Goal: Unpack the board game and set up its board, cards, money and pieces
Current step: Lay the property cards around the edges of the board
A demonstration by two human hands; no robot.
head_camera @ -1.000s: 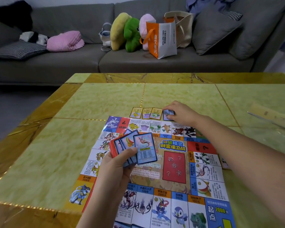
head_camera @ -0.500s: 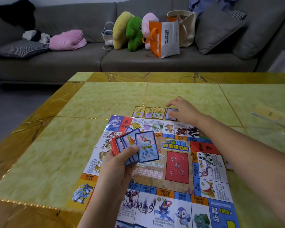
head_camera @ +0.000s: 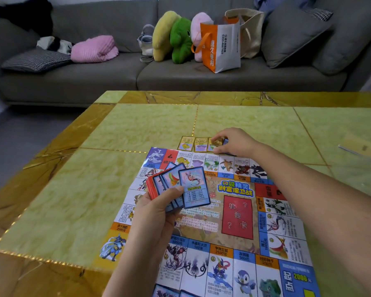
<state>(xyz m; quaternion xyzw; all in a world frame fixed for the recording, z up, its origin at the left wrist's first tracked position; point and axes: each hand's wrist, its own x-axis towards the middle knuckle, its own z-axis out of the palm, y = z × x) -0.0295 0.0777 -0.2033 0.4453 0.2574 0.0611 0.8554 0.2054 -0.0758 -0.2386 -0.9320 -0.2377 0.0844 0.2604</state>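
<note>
Mostly blue-bordered cards (head_camera: pixel 194 187) fanned in left hand (head_camera: pixel 156 211).

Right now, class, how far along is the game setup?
Done: the board unfolded, yellow cards lined beyond its far edge. In hand: the right-hand grip at that row's end; the left-hand grip holds fanned cards. Left: those cards; money and pieces unseen.

Colourful board (head_camera: pixel 237 219) lies flat; blue cards (head_camera: pixel 194 187) fanned above it; perhaps three yellow cards (head_camera: pixel 200 144) beyond.
</note>
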